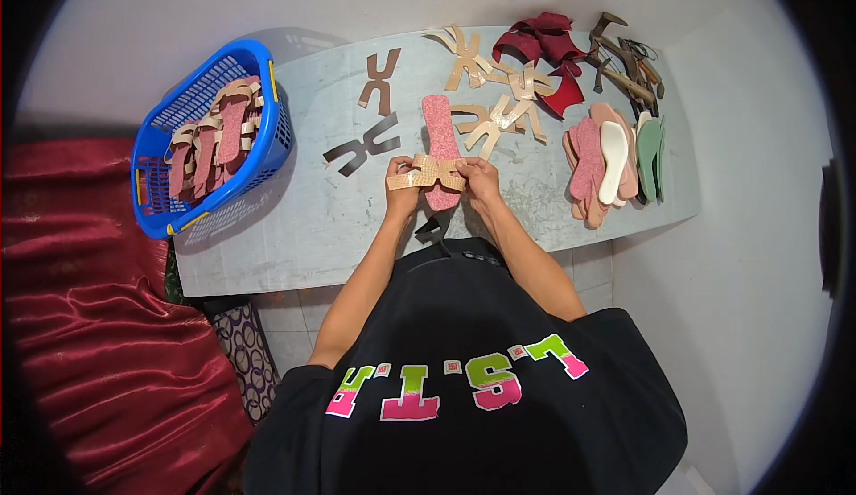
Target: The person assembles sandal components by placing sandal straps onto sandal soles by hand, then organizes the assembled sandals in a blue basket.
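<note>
A tan, shiny sandal strap (424,172) lies across the lower part of a pink speckled insole (438,125) above the table. My left hand (402,193) pinches the strap's left end, its fingers closed. On the other side my right hand (480,179) is closed around the strap's right end, beside the insole's edge. Whether its fingers also grip the insole is hidden. A dark H-shaped cutout (361,144) lies left of the insole, with a brown one (380,82) farther back. Several tan strap pieces (492,127) lie just to the right.
A blue basket (283,134) with strapped pink sandals stands at the table's (250,268) left. Dark red pieces (544,40) and hammers with other tools (624,71) lie at the back right. Stacked insoles (613,163) in pink, white and green are on the right.
</note>
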Demonstrator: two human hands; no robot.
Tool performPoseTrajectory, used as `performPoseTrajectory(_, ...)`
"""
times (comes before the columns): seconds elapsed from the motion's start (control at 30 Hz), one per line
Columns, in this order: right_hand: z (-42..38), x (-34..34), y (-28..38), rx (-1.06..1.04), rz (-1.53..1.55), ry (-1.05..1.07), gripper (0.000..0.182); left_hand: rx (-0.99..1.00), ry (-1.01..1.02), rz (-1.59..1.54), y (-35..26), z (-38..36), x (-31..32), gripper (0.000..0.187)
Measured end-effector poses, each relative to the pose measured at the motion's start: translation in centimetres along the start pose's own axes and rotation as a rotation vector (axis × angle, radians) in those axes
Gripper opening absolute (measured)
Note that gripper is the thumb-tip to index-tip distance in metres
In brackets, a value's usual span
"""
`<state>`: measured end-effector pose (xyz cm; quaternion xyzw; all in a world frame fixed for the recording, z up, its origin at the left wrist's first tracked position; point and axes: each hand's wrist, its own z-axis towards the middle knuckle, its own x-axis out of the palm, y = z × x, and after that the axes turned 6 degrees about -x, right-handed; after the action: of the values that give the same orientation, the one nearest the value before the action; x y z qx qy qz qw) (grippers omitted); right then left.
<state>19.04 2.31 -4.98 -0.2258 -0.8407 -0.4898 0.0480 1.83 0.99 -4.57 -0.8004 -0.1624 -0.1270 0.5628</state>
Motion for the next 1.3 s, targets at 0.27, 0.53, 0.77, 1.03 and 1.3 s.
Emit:
performPoseTrajectory(0.27,-0.5,-0.4,0.7,0.019,-0.081,-0.040,0.012,-0.304,0.316,-0.457,-3.8,-0.9,-0.9,0.054)
performPoseTrajectory(0.53,-1.1,-0.5,1.1,0.208,-0.090,-0.023,0.015,-0.286,0.327,0.101,-5.0,-0.5,-2.2,0.058)
performPoseTrajectory(0.77,-1.0,-0.6,0.6,0.226,-0.072,-0.047,0.012,-0.227,0.242,0.178,-2.7,-0.3,-2.1,0.060)
performPoseTrajectory(1.03,-0.4,0.5,0.0,-0.059,-0.164,-0.064,0.016,-0.366,0.144,0.106,-5.1,-1.4,-0.8,0.057)
performPoseTrajectory(1.3,-0.6,0.7,-0.6,-0.221,-0.384,-0.067,0.013,-0.255,0.045,0.241,-4.1,-1.7,1.0,0.053)
